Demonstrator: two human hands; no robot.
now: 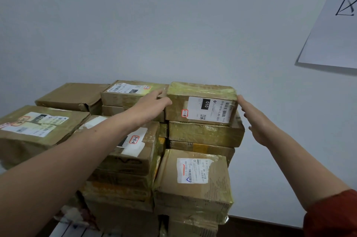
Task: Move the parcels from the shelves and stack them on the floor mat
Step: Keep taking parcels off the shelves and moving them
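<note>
A tall stack of taped brown cardboard parcels (133,161) stands against a pale wall. On top at the right lies a small parcel with a white "010" label (201,104). My left hand (154,103) presses flat against that parcel's left side, fingers straight. At the parcel's right edge my right hand (255,120) reaches in with straight fingers, its fingertips at the top right corner. The parcel rests on another flat taped parcel (204,133). No shelves are in view.
A wide parcel with a pale label (38,126) sits at the left, and a plain one (71,95) lies behind it. Lower right stands a parcel with a torn white label (195,176). A white paper sheet (332,24) hangs on the wall. Dark floor (260,227) shows below.
</note>
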